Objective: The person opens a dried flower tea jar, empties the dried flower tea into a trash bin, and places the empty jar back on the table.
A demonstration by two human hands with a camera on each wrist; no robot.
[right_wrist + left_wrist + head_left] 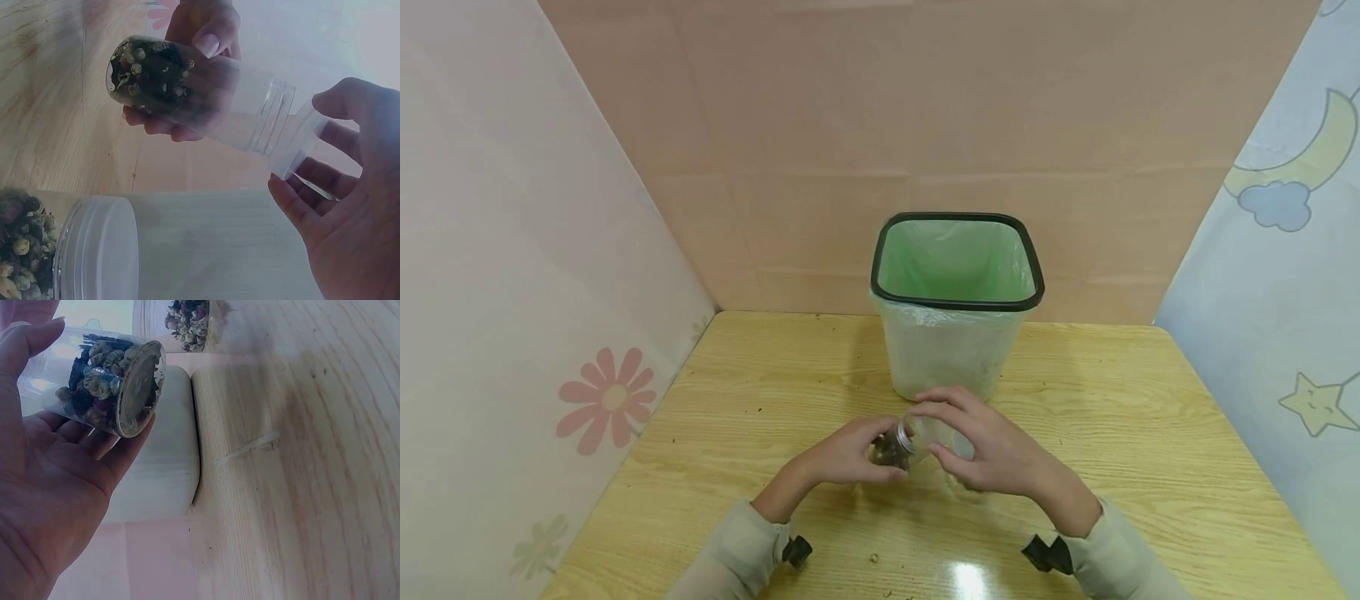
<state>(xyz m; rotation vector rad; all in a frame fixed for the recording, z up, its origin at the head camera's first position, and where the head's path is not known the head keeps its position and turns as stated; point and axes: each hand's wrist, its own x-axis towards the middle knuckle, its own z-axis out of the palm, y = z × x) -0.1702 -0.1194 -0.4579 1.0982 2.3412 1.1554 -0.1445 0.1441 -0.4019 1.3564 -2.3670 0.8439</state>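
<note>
My left hand (852,454) grips a clear plastic jar (169,87), its fingers and thumb wrapped round the body. Dried flower buds and dark bits (103,384) lie gathered toward the jar's base, and the jar is tilted. At its threaded neck, my right hand (992,450) pinches a translucent lid (300,142) between thumb and fingers. The lid looks just off the threads, close to the mouth. A second jar (28,247) of dried flowers, with a white lid (106,250) on it, stands by the right hand; in the head view that hand partly hides it.
A pale waste bin (951,354) with a black rim (958,305) and a green-tinted liner stands just beyond the hands, near the back wall. Small dark crumbs dot the wooden table (760,367). Printed wall sheets border the table at left, back and right.
</note>
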